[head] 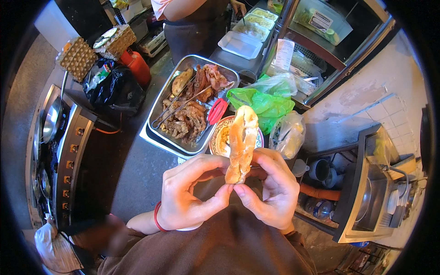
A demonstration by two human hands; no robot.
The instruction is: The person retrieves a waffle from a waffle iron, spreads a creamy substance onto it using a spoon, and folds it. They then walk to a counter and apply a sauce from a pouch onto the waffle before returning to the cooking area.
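A split piece of bread [242, 144] stands upright between my two hands, its cut side showing pale crumb. My left hand [196, 189] pinches its lower left side, and a red band circles that wrist. On the other side my right hand [271, 187] grips the bread's lower right, the thumb tips nearly touching. Behind the bread is a patterned plate [216, 137] with yellowish food on it. To the left, a steel tray [153, 118] holds cooked meat [184, 117], metal tongs and red-ended tongs [217, 111].
Green plastic bags [263, 103] and a clear bag [288, 134] lie beyond the plate. Foam trays [240, 44] line the counter near another person in an apron [196, 37]. A stove [74, 147] stands at left, a sink [367, 202] at right, a red gas cylinder [137, 67] behind.
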